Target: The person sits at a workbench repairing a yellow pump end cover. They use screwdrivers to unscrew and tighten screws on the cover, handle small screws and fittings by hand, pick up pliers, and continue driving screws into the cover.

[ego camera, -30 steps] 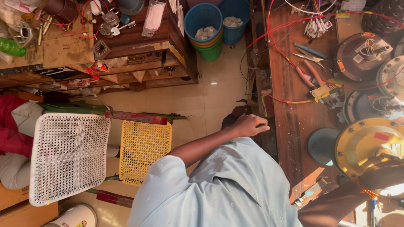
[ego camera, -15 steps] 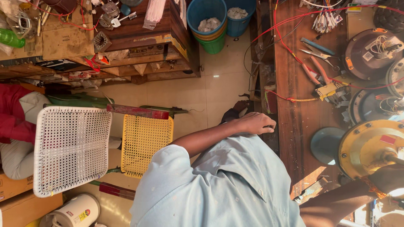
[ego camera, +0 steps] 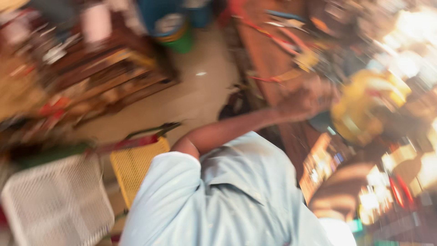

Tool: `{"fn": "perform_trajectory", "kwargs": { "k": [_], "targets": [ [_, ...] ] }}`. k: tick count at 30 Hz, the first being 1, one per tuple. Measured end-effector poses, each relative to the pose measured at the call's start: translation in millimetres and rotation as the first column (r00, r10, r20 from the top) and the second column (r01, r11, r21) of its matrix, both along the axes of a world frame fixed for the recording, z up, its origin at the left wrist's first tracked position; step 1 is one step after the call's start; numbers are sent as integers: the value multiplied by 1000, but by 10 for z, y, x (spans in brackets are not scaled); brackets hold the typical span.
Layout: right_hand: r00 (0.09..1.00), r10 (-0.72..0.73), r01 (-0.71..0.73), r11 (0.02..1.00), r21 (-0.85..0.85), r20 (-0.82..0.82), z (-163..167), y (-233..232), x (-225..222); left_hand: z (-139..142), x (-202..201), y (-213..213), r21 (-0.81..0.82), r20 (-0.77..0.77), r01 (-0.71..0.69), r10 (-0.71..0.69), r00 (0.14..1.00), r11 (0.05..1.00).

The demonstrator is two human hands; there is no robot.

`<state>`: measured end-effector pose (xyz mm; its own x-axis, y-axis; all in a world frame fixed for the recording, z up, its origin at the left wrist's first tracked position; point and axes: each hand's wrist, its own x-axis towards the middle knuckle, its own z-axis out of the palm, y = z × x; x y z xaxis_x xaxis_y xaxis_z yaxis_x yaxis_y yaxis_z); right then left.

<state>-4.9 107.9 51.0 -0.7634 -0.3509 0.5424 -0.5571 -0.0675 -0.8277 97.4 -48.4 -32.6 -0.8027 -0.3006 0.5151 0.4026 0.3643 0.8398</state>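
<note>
While blur smeared everything, I couldn't tell my left hand [ego camera: 305, 101]'s grip beside the yellow motor housing [ego camera: 364, 109]; loose red wires [ego camera: 268, 36] risked snagging.

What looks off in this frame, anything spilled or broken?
Nothing clearly spilled or damaged. The whole frame is motion-blurred, so the hand near the yellow round housing on the workbench is too smeared to judge.

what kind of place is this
Probably a small repair workshop, though the picture is blurred. A long wooden bench carries red wires and a round yellow motor-like part, with cluttered wooden shelves across the floor.
</note>
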Motion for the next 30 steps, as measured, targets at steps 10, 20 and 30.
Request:
{"fn": "perform_trajectory", "kwargs": {
  "k": [10, 20, 30],
  "targets": [
    [967, 18, 61, 951, -303, 253, -110, 1, -912, 249, -1347, 878, 531, -80, 128, -101, 992, 838],
    [934, 87, 43, 936, -351, 347, -288, 130, -713, 216, -1677, 1464, 568, -23, 112, -120, 992, 815],
    [897, -17, 133, 963, -233, 441, -433, 183, 217, 156, -1980, 1162, 744, 105, -4, -110, 988, 669]
  ]
}}
